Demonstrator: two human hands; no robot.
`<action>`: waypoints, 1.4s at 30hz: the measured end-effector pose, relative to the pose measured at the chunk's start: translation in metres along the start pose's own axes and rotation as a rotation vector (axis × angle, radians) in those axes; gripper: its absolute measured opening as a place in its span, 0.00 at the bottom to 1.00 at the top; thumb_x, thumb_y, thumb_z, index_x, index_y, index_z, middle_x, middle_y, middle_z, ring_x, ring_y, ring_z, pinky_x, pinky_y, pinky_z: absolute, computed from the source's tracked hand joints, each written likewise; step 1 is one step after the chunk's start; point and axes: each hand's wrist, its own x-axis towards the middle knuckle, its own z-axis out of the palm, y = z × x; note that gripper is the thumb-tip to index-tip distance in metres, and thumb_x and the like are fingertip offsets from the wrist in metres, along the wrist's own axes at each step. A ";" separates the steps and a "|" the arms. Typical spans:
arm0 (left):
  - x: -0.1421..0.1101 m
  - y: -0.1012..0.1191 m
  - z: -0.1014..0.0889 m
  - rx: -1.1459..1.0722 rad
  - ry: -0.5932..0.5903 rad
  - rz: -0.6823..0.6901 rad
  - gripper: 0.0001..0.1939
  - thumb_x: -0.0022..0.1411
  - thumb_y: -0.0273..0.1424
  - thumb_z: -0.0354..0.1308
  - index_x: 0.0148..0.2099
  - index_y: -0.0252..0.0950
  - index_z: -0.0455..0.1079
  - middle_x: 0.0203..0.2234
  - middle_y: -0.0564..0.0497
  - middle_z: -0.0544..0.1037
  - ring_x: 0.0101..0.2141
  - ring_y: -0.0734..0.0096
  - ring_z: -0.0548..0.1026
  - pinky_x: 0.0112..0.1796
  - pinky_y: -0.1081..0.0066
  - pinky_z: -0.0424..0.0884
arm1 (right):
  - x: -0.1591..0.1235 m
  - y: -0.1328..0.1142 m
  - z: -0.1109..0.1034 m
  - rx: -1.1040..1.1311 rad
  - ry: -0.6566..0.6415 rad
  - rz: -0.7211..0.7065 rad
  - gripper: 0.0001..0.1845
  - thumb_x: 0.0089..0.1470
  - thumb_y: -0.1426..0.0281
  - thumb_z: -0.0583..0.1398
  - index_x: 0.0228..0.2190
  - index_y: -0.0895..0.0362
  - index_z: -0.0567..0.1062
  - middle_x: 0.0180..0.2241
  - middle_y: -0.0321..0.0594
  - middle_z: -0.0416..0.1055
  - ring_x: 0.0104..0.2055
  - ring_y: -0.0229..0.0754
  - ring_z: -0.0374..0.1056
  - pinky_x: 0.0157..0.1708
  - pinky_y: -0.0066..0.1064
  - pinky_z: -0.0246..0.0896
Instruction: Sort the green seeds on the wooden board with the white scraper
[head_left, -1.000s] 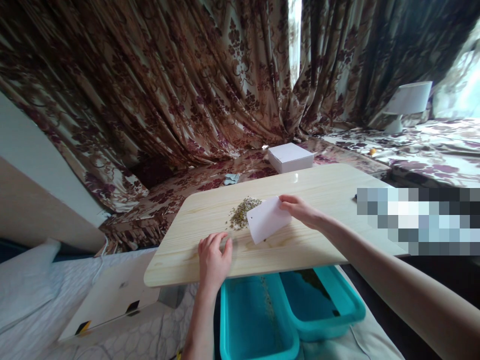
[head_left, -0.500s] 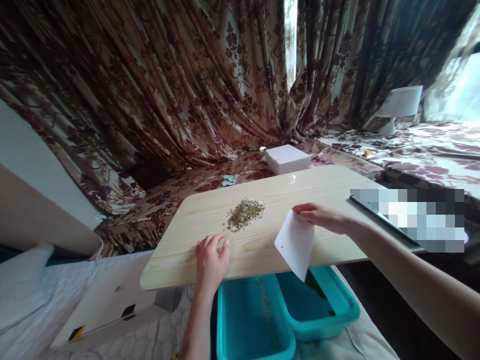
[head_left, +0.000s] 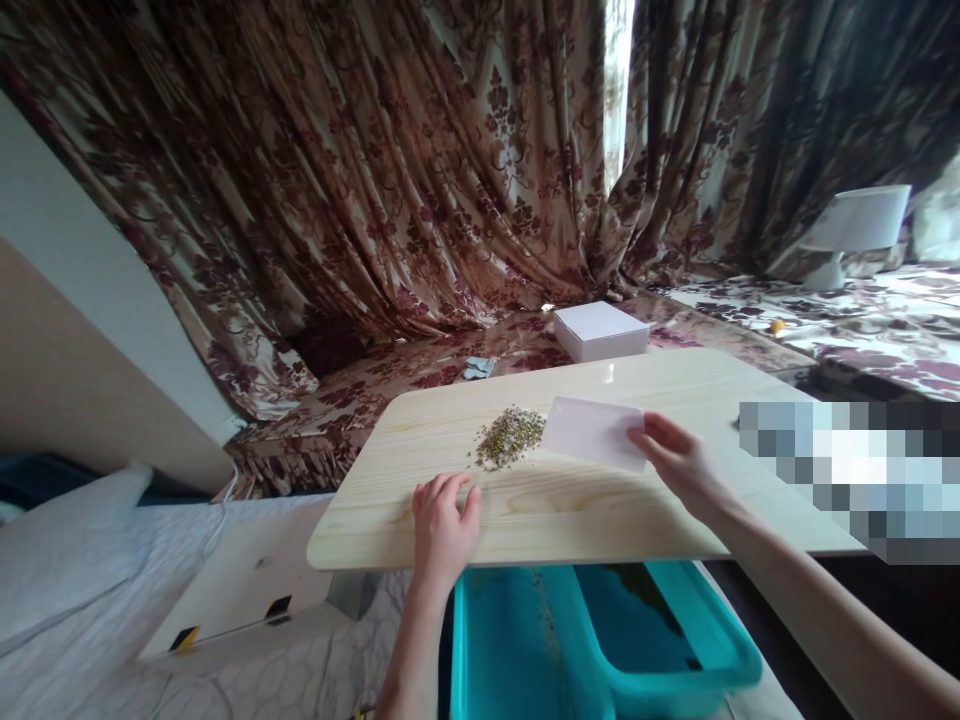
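Observation:
A pile of mixed small grains or beans (head_left: 510,437), greenish and pale, lies on the light wooden tabletop (head_left: 420,520). My right hand (head_left: 675,455) pinches the right end of a thin white card with rounded corners (head_left: 589,432). The card's left edge is at the right side of the pile; I cannot tell if it touches the grains. Below the pile, near the table's front edge, my left hand (head_left: 446,520) rests on the wood with fingers spread and holds nothing.
A turquoise two-part tub (head_left: 600,680) stands under the front edge, with a dark mass in its right part and small bits along the left part. A white box (head_left: 600,332) and a grey-blue cloth (head_left: 478,368) lie beyond the table. A blurred-out object (head_left: 855,470) sits at the right.
My right hand has swung the white card up from over the front edge to beside the pile, its free end now pointing left. My left hand stays on the table. The view has shifted slightly left.

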 end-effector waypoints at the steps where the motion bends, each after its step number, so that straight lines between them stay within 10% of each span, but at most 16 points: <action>1: 0.000 0.000 0.000 0.000 -0.001 -0.002 0.09 0.62 0.33 0.51 0.41 0.38 0.71 0.38 0.48 0.77 0.41 0.62 0.72 0.49 0.58 0.61 | -0.001 0.001 0.005 0.012 -0.015 -0.023 0.14 0.38 0.59 0.64 0.27 0.54 0.72 0.29 0.39 0.76 0.33 0.43 0.71 0.34 0.33 0.66; 17: 0.000 -0.001 0.000 -0.012 -0.004 -0.015 0.09 0.62 0.34 0.51 0.40 0.38 0.71 0.37 0.48 0.76 0.41 0.61 0.72 0.49 0.58 0.61 | 0.000 0.004 0.032 -0.029 -0.124 -0.073 0.13 0.43 0.58 0.62 0.27 0.54 0.72 0.29 0.41 0.76 0.32 0.44 0.72 0.34 0.34 0.69; 33: 0.000 0.001 0.000 -0.015 0.002 -0.034 0.08 0.62 0.32 0.51 0.41 0.38 0.70 0.37 0.49 0.76 0.41 0.63 0.72 0.49 0.58 0.62 | -0.083 -0.013 0.036 -0.006 -0.262 0.030 0.15 0.41 0.56 0.64 0.28 0.54 0.76 0.26 0.41 0.77 0.31 0.46 0.74 0.29 0.32 0.72; 42: 0.000 0.003 0.000 -0.029 0.026 0.003 0.08 0.63 0.32 0.50 0.41 0.39 0.70 0.37 0.48 0.76 0.40 0.61 0.72 0.47 0.57 0.62 | -0.022 -0.009 0.017 -0.019 0.105 0.007 0.17 0.41 0.57 0.64 0.32 0.55 0.75 0.32 0.42 0.78 0.37 0.48 0.74 0.36 0.35 0.71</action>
